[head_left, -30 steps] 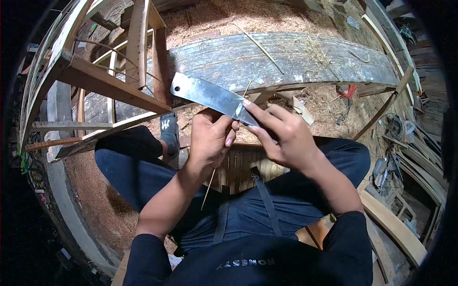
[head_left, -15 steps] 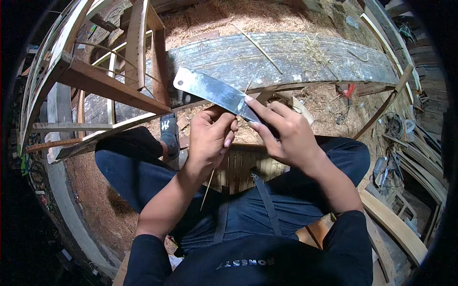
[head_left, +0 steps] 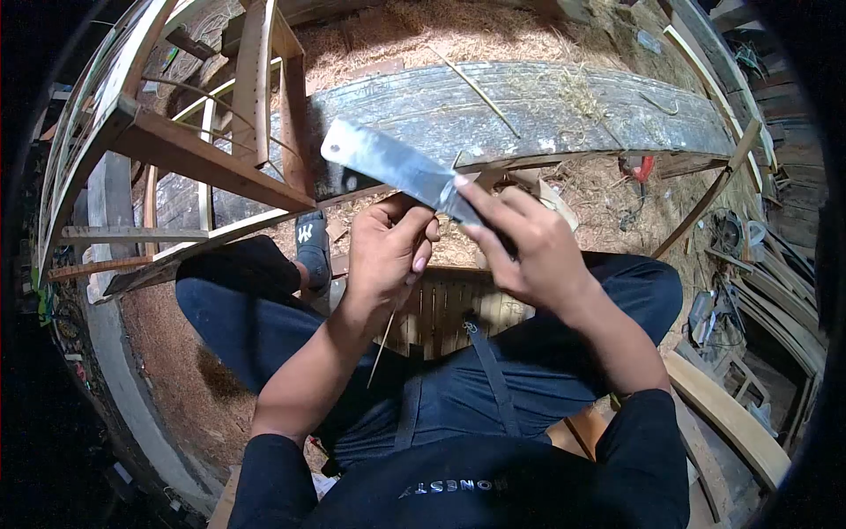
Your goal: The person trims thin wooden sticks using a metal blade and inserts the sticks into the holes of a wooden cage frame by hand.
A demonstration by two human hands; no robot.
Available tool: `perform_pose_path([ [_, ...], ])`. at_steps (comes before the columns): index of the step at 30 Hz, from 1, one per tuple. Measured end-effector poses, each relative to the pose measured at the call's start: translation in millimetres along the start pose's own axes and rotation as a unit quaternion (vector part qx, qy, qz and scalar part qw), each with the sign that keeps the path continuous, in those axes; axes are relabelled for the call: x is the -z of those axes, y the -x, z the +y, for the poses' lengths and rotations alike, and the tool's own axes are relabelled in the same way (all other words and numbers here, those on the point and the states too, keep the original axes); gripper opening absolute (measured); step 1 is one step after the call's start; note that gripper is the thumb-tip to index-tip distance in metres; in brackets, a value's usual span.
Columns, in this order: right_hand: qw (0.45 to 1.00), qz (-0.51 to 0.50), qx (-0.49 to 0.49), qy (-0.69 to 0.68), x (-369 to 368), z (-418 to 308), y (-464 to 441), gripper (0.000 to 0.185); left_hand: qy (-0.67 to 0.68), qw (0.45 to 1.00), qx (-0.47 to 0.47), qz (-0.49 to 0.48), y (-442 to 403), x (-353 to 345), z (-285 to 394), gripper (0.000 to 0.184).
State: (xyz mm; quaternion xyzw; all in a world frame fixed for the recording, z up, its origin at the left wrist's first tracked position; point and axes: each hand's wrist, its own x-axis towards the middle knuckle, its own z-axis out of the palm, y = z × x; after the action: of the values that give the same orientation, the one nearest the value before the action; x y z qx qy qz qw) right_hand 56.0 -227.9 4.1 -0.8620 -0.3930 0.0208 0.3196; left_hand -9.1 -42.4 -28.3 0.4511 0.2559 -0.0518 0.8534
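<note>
Your right hand (head_left: 533, 242) grips the broad, flat, shiny metal blade (head_left: 392, 167) near its lower end, fingers and thumb pinching it, while its far end, pierced by a small round hole, points towards ten o'clock. Your left hand (head_left: 388, 242) is curled tight around the thin, pale, straw-coloured strip (head_left: 380, 348), whose tail hangs towards seven o'clock over your lap; what seems to be its other end pokes up past the blade at twelve o'clock.

Blade and strip meet, or nearly so, between your hands, so the work on this strip looks under way rather than finished. How much of it is done or left you can't judge from here: your fingers and the blade cover its middle.

Beyond your hands lies the long, weathered, grey wooden bench (head_left: 414, 106). On it, just past twelve o'clock, rests a second pale, slender stick (head_left: 480, 93), out of your grasp; whether it has been worked doesn't show. Between one and two o'clock sits a loose tuft of straw-coloured fibres (head_left: 582, 93), perhaps waste from similar work. At nine to ten o'clock stands the brown, angular wooden frame (head_left: 211, 163), touched by neither hand.
</note>
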Motion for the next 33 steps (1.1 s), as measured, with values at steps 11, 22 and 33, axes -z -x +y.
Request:
perform_pose_path([
  [11,1.000,-0.009,-0.028,-0.009,5,1,-5,0.050,-0.034,0.996,0.038,-0.079,7,1,16,0.015],
  [22,0.999,-0.022,-0.044,0.015,8,3,-5,0.052,-0.096,0.995,-0.001,-0.036,4,0,12,0.018],
  [33,0.999,-0.031,0.002,0.026,7,3,-3,0.046,-0.085,0.996,0.012,-0.019,4,1,12,0.019],
])
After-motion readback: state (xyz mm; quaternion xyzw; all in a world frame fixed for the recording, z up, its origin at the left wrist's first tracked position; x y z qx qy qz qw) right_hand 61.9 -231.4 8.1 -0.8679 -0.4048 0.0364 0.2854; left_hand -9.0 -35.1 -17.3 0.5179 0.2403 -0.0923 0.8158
